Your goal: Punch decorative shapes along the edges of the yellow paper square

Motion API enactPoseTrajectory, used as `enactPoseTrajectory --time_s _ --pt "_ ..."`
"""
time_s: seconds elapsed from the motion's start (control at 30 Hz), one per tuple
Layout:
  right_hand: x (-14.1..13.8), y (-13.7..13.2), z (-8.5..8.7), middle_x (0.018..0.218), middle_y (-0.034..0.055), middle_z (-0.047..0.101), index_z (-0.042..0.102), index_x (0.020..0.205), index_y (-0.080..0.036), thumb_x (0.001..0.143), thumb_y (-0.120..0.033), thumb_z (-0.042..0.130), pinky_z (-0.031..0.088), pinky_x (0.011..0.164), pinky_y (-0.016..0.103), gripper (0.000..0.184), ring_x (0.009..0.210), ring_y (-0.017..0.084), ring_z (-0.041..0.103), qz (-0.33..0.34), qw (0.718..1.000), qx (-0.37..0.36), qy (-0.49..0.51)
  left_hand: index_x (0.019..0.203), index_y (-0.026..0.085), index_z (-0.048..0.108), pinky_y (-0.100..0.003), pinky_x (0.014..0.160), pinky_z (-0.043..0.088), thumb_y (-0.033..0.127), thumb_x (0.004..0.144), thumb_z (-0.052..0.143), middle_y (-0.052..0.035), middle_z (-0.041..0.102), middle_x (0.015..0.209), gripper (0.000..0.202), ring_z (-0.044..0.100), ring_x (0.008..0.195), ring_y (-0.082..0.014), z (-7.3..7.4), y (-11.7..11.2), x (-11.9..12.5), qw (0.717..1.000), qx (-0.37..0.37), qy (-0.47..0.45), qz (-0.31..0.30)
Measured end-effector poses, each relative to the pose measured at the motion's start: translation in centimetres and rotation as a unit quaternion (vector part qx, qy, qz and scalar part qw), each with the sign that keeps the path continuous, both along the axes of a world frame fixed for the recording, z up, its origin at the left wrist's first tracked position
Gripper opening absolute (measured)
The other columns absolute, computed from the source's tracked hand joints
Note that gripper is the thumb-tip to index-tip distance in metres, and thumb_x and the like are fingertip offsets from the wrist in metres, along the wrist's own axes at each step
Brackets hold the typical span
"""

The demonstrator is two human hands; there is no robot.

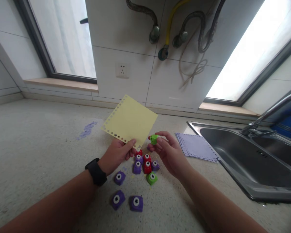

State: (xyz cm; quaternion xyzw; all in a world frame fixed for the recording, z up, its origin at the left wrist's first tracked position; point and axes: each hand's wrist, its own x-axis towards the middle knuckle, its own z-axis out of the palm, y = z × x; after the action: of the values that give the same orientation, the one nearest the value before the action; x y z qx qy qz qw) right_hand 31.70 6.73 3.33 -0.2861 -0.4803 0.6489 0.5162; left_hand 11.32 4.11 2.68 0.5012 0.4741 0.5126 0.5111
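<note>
My left hand (118, 153) pinches the lower edge of a yellow sheet of paper (133, 119), which tilts above the counter. Small shapes are punched along two of its edges. In my right hand (168, 152) is a green craft punch (154, 139), held between thumb and fingers just right of the sheet and apart from it. Below the hands lie several purple craft punches (137, 167), red craft punches (147, 166) and another green craft punch (152, 178). Closer to me are more purple punches (136, 203). The sheet's bottom corner partly covers a red punch.
Punched lilac sheets (196, 145) lie stacked on the right, against the rim of a steel sink (232, 161) with a faucet (259, 121). Lilac paper bits (87, 129) are scattered left of the yellow sheet. A tiled wall (126, 87) with an outlet stands behind.
</note>
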Motion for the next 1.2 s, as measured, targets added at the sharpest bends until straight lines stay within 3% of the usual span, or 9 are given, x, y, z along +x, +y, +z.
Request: enactPoseTrajectory --time_s 0.27,0.57,0.9,1.2 --pt "-0.1 -0.3 -0.8 0.089 -0.0011 0.073 0.064 0.1 -0.024 0.081 -0.034 0.084 0.058 0.083 0.03 0.029 0.084 0.016 0.075 0.013 0.999 -0.024 0.047 0.057 0.014 0.066 -0.023 0.048 0.039 0.042 0.086 0.067 0.0005 0.061 0.049 0.04 0.049 0.045 -0.0087 0.0 -0.4 0.3 0.999 0.008 0.035 -0.01" --pt "-0.1 -0.3 -1.1 0.09 0.0017 0.074 0.068 0.1 -0.022 0.081 -0.037 0.084 0.059 0.084 0.033 0.029 0.082 0.016 0.075 0.019 0.999 -0.031 0.027 0.055 0.014 0.065 -0.023 0.047 0.04 0.041 0.087 0.066 0.001 0.06 0.048 0.041 0.049 0.044 -0.0084 0.0 -0.4 0.3 0.999 0.012 0.038 0.0" --pt "-0.1 -0.4 -1.4 0.097 0.002 0.077 0.075 0.1 -0.025 0.083 -0.034 0.083 0.056 0.092 0.034 0.02 0.091 0.015 0.072 0.042 0.999 0.011 -0.004 0.059 0.015 0.066 -0.022 0.046 0.041 0.039 0.086 0.067 0.001 0.062 0.051 0.036 0.051 0.044 -0.0088 0.0 -0.6 0.3 0.999 0.02 0.048 -0.006" --pt "-0.1 -0.7 -1.2 0.097 0.0034 0.078 0.078 0.1 -0.024 0.08 -0.036 0.084 0.056 0.086 0.033 0.024 0.084 0.015 0.071 0.065 0.997 -0.006 -0.034 0.062 0.016 0.066 -0.023 0.048 0.044 0.037 0.09 0.064 0.0008 0.064 0.055 0.035 0.054 0.047 -0.0101 -0.3 -0.5 0.3 0.996 0.031 0.084 -0.02"
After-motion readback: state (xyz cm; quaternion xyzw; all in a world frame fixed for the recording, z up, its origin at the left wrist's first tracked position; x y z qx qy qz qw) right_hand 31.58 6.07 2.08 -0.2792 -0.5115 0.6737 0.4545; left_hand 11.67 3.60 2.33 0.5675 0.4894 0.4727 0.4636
